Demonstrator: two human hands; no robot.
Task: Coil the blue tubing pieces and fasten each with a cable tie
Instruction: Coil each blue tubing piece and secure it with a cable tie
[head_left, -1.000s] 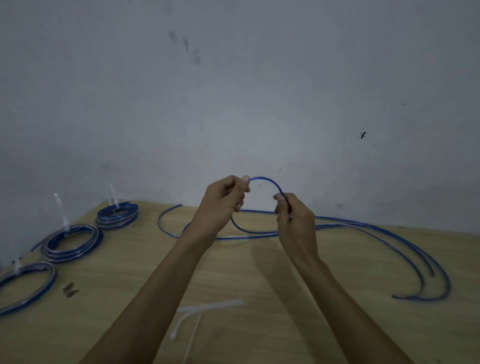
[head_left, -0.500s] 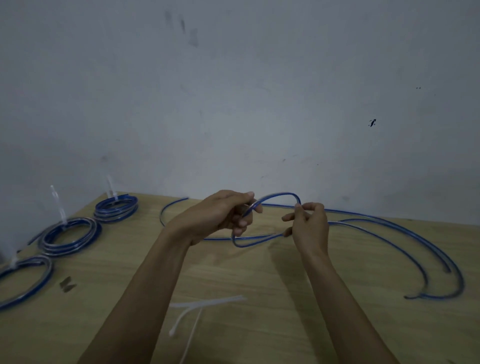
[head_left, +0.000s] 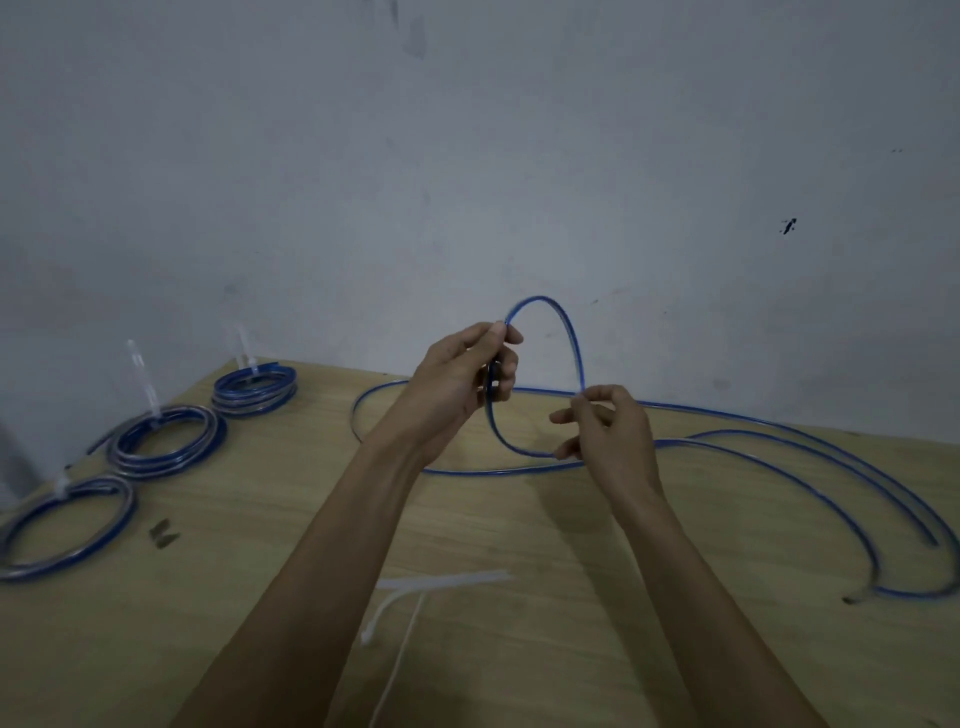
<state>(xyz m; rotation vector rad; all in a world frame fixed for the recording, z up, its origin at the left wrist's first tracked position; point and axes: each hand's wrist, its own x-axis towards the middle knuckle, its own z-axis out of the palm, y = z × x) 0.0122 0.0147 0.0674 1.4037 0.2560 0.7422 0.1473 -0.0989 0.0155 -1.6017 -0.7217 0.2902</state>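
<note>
At a wooden table (head_left: 519, 519) against a grey wall (head_left: 467, 156), our left hand (head_left: 457, 379) and right hand (head_left: 613, 431) pinch a tube (head_left: 571, 343) loop (three tied coils (head_left: 166, 436) at the left edge).

Both arms outstretched; left hand (head_left: 462, 371) curled, gripping; right hand (head_left: 613, 431) pinching.

A wooden table (head_left: 519, 649) stands against a scuffed grey wall (head_left: 467, 156) bearing a small dark mark (head_left: 789, 226).

Bare table (head_left: 545, 545) under forearms; loose cable ties (head_left: 441, 584) nearer; tubing (head_left: 779, 441) right.
</note>
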